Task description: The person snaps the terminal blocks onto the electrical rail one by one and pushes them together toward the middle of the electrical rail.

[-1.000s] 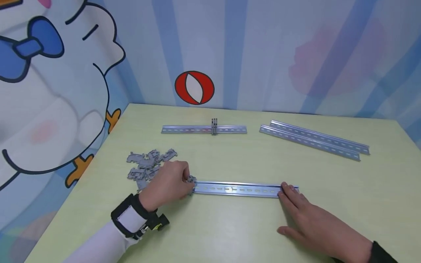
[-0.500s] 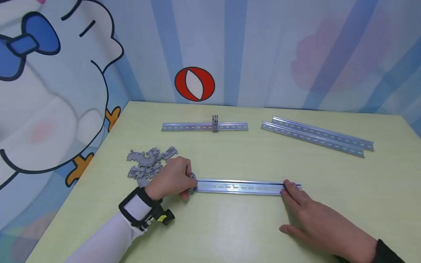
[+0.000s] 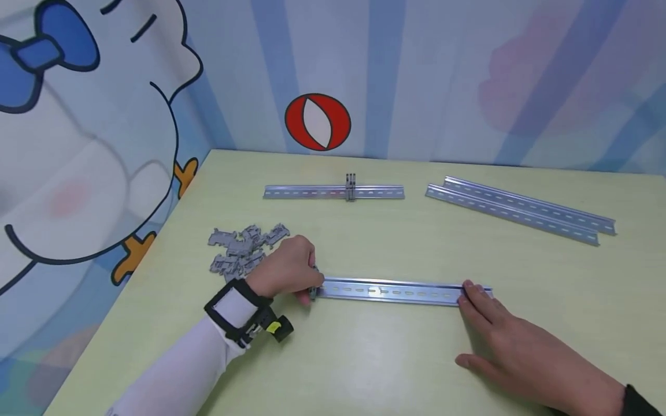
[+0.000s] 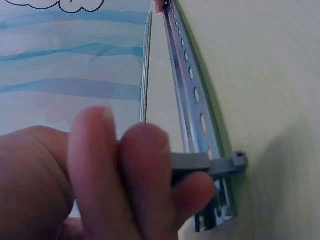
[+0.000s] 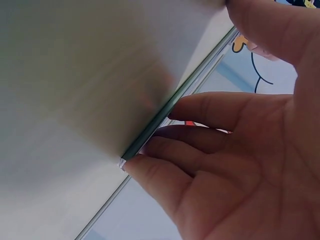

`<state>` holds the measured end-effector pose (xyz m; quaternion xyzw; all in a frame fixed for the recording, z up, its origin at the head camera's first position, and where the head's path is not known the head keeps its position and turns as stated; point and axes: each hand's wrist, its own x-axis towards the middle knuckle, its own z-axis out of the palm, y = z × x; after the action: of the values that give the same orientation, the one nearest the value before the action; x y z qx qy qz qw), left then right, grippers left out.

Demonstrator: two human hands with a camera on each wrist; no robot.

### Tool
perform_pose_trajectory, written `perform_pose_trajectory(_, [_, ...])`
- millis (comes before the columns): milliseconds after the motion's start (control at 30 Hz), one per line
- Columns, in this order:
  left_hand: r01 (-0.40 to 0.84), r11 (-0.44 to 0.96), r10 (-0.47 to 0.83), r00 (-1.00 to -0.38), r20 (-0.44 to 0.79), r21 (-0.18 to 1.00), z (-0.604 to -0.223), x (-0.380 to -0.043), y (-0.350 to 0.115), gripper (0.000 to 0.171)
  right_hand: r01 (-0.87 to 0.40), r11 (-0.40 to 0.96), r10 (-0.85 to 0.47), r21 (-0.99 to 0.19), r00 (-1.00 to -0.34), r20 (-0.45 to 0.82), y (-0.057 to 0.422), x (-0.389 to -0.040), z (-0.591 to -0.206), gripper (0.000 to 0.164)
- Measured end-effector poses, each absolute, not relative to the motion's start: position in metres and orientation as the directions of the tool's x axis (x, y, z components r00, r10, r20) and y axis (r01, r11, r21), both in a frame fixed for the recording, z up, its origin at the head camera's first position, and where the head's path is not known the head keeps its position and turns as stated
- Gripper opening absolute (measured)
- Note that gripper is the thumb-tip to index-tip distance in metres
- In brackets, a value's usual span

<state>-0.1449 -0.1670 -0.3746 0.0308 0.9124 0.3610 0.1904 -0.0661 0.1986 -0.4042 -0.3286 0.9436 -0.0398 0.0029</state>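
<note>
A slotted metal DIN rail lies lengthwise across the table in front of me. At its left end my left hand pinches a small grey plastic rail clip, which sits across the rail in the left wrist view. Fingers cover much of the clip, so whether it is snapped on cannot be seen. My right hand rests straight fingers on the rail's right end, thumb apart on the table side. From the right wrist view, those fingertips touch the rail's edge.
Beside the left hand lies a pile of loose grey clips. Farther back is another rail carrying several upright grey clips. Two more rails lie slanted at the back right. A printed wall borders the table.
The head view has shifted slightly, moving everything in frame. My left wrist has edged forward and to the right, its fingers still at the clip. The right hand stays on the rail's end.
</note>
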Motion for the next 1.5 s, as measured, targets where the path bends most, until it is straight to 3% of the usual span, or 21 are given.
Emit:
perform_pose_trajectory(467, [-0.035, 0.740, 0.225, -0.928, -0.296, 0.672, -0.377, -0.135, -0.170, 0.023, -0.632, 0.770, -0.631, -0.088, -0.774, 0.042, 0.199, -0.066, -0.408, 0.085])
perform_pose_trajectory(633, [-0.023, 0.717, 0.200, -0.951, -0.237, 0.696, -0.371, -0.127, -0.181, 0.015, -0.636, 0.766, -0.635, -0.094, -0.771, 0.049, 0.195, -0.066, -0.408, 0.084])
perform_pose_trajectory(867, [-0.041, 0.616, 0.175, -0.967, -0.187, 0.787, -0.374, -0.123, -0.184, 0.008, -0.625, 0.774, -0.626, -0.105, -0.779, 0.021, 0.191, -0.068, -0.407, 0.084])
perform_pose_trajectory(1100, [-0.098, 0.451, 0.157, -0.970, -0.188, 0.887, -0.384, -0.122, -0.174, 0.017, -0.616, 0.779, -0.619, -0.115, -0.785, 0.009, 0.192, -0.068, -0.405, 0.085])
perform_pose_trajectory(1500, [-0.061, 0.344, 0.210, -0.968, -0.140, 0.937, -0.395, -0.123, -0.141, 0.017, -0.619, 0.780, -0.620, -0.097, -0.785, 0.023, 0.198, -0.069, -0.402, 0.085])
